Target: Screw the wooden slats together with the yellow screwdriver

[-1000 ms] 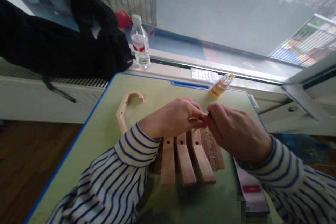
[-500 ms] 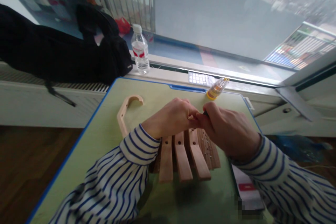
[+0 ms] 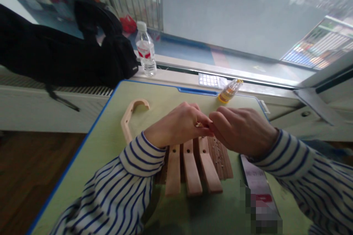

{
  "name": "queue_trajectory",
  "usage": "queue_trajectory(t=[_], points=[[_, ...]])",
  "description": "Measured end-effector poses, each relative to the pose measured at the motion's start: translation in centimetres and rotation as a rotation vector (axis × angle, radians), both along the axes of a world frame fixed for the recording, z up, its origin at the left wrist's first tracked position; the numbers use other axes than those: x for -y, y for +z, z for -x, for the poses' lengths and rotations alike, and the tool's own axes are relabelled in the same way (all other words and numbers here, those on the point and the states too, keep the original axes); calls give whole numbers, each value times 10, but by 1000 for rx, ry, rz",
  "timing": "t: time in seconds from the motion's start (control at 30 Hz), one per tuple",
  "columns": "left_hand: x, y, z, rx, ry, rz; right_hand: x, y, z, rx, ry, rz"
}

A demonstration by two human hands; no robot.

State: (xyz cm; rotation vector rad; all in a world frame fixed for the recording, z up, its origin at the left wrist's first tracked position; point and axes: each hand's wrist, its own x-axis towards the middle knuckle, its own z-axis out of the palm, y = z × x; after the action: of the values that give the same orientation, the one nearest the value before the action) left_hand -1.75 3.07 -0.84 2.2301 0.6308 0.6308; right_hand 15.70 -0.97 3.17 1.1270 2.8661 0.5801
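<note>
My left hand and my right hand meet fingertip to fingertip above a set of wooden slats lying on the green desk. Both hands are closed in a pinch around something small that I cannot make out. Three slats with holes near their far ends stick out toward me from under the hands. A flatter wooden piece lies to their right. A curved wooden piece lies left of my left hand.
A small yellow-capped bottle lies at the desk's far edge. A water bottle and a black bag sit on the window sill behind. A phone rests at the desk's right near edge.
My right hand has rolled over so its back faces up, and the dark tip seen between the fingers earlier is hidden. The hands stay together over the slats.
</note>
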Motion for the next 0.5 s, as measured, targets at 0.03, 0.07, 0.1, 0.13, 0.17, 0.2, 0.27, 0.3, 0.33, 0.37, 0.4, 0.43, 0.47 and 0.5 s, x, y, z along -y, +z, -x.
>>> queue_trajectory(t=[0.03, 0.07, 0.1, 0.13, 0.17, 0.2, 0.27, 0.3, 0.33, 0.37, 0.4, 0.43, 0.47, 0.5], points=[[-1, -1, 0, 1, -8, -6, 1, -2, 0, -8, -13, -15], [-1, -2, 0, 2, -15, -13, 1, -4, 0, -16, -26, -27], [-2, -3, 0, 3, -20, -18, 2, -5, 1, -22, -41, -37], [-3, -4, 0, 3, -24, -22, 4, -6, 1, -28, -60, -49], [-3, -4, 0, 1, -27, -24, 5, -7, 2, -32, -80, -62], [-4, -5, 0, -2, -32, -27, 7, -7, 4, -36, -102, -76], [-4, -7, 0, -8, -49, -29, 11, -8, 8, -42, -157, -99], [-5, -7, 1, -10, -60, -30, 13, -9, 11, -45, -190, -112], [-5, -7, 1, -12, -72, -30, 16, -10, 14, -46, -230, -128], [-5, -8, 2, -13, -84, -29, 19, -11, 17, -46, -274, -150], [-5, -8, 2, -16, -94, -27, 22, -13, 21, -48, -328, -176], [-5, -8, 3, -21, -99, -25, 25, -14, 24, -52, -381, -203], [-5, -7, 4, -29, -100, -22, 27, -15, 28, -58, -428, -219], [-4, -7, 5, -38, -97, -19, 29, -16, 31, -62, -462, -228]])
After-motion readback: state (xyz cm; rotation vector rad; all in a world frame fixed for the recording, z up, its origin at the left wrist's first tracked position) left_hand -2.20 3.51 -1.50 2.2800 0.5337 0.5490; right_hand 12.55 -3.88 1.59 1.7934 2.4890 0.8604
